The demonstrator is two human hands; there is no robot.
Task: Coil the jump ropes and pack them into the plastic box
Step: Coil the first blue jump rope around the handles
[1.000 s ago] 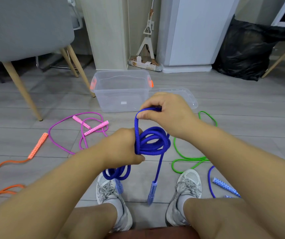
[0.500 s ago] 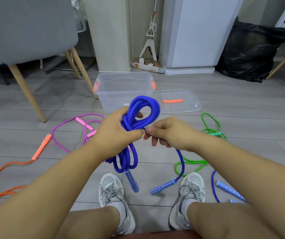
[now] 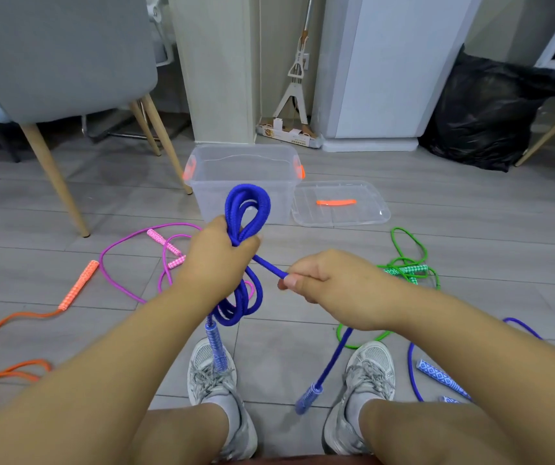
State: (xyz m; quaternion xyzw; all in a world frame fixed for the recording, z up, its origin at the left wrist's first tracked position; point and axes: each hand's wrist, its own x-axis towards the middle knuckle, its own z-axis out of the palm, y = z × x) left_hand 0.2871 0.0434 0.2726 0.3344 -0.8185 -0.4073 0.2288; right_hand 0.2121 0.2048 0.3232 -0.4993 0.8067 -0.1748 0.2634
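left hand (image 3: 217,255) fist clamped on blue rope (image 3: 247,209) coil, just in front of box (image 3: 242,172) | right hand (image 3: 323,280) pinching its tail, pulled taut | lid (image 3: 339,203) right of box

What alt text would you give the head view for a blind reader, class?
A person's left hand grips a coiled blue jump rope while the right hand pinches its free strand taut. Beyond stand an open plastic box and its lid; a pink rope, an orange rope and a green rope lie loose around.
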